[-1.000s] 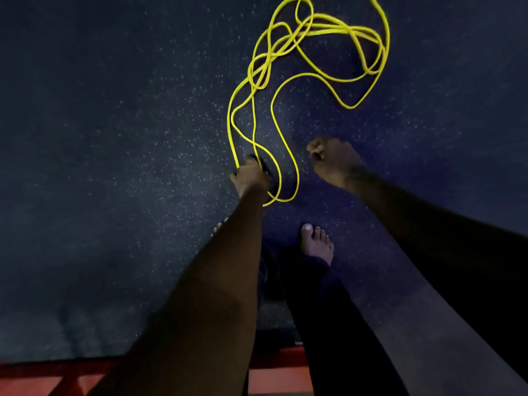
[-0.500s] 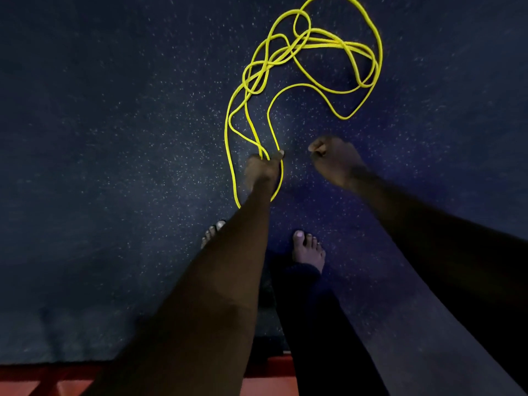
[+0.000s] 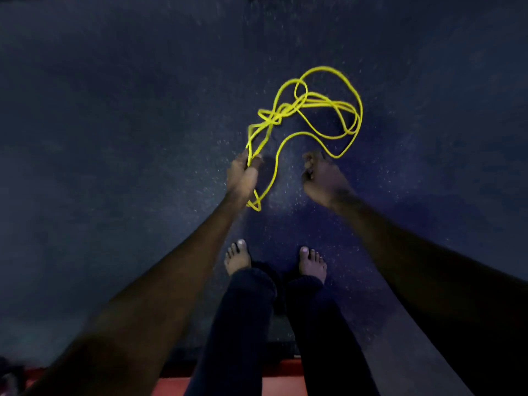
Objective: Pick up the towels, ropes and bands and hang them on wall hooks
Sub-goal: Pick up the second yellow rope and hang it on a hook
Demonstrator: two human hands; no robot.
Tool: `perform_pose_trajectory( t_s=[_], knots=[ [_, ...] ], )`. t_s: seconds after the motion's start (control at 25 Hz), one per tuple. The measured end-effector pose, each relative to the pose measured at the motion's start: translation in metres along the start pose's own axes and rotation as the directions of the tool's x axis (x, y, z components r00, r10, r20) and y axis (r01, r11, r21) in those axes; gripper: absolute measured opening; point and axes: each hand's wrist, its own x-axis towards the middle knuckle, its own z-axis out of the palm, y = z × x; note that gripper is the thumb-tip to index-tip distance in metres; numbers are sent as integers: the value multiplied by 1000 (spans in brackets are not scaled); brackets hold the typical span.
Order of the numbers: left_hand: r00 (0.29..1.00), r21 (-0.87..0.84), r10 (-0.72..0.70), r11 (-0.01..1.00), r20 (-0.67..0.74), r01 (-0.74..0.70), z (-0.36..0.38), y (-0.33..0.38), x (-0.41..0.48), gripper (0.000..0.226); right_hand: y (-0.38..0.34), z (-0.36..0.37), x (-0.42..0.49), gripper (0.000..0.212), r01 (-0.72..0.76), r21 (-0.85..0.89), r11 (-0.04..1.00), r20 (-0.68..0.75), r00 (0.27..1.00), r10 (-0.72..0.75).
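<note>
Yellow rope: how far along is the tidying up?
Nothing looks hung: no hook is in view. The left hand grips strands of the yellow rope, the rest a tangle over the dark floor. The right hand is curled and looks empty. Gathering and hanging are left.

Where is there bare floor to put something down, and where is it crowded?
Bare floor spreads left of the left hand and right of the right hand. It is crowded ahead of both hands, where the yellow rope tangles.
</note>
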Motion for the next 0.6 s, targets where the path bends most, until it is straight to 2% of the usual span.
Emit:
perform_pose_trajectory(
  t_s=[0.12,0.32,0.36,0.4,0.48,0.52,0.56,0.6],
  knots=[
    [972,-8,122,992,200,-123,-75,111,-51,15,-79,-62,-16,61,99,-3,995,10,995,-99],
    [846,-2,99,993,525,-115,-179,285,-137,19,-212,-176,-71,109,299,-164,940,47,954,-296],
    [816,10,107,991,569,-137,-197,319,-158,19,-240,-197,-87,108,338,-178,924,46,941,-335],
    [795,19,114,988,595,-156,-216,351,-181,19,-268,-216,-104,98,354,-180,918,47,935,-351],
    [778,-12,147,984,611,-176,-255,417,-227,18,-319,-250,-135,56,322,-173,931,65,947,-316],
    [789,-47,164,984,592,-170,-278,446,-244,19,-339,-265,-147,35,286,-184,941,89,958,-274],
    [816,-97,179,984,550,-150,-306,472,-260,21,-354,-280,-158,29,269,-201,942,118,961,-249],
    [843,-174,190,978,504,-117,-333,491,-273,24,-361,-292,-166,32,257,-220,941,129,964,-233]
  ],
)
